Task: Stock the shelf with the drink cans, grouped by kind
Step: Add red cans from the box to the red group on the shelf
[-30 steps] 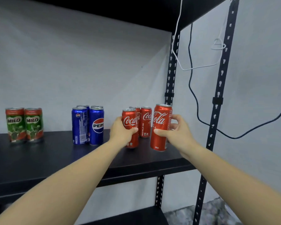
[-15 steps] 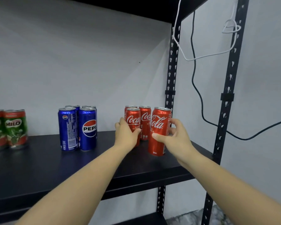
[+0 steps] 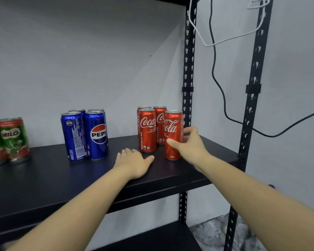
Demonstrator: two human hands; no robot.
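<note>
Several red Coca-Cola cans stand grouped at the right end of the black shelf (image 3: 62, 178). My right hand (image 3: 190, 145) grips the front right Coca-Cola can (image 3: 173, 134), which stands upright on the shelf. Just left of it stands another Coca-Cola can (image 3: 147, 130), with two more behind. My left hand (image 3: 134, 162) lies flat on the shelf, palm down, in front of that can and holding nothing. Several blue Pepsi cans (image 3: 96, 134) stand in the middle. Two green Milo cans (image 3: 14, 138) stand at the left edge of the view.
Black perforated uprights (image 3: 188, 69) rise at the shelf's right end, close behind the held can. A black cable (image 3: 223, 98) and a white cable (image 3: 225, 39) hang between the posts. A lower shelf (image 3: 161, 238) sits below, and the white wall is behind.
My left hand has let go of the Coca-Cola can it held and dropped flat onto the shelf. My right hand has set its can down beside the group.
</note>
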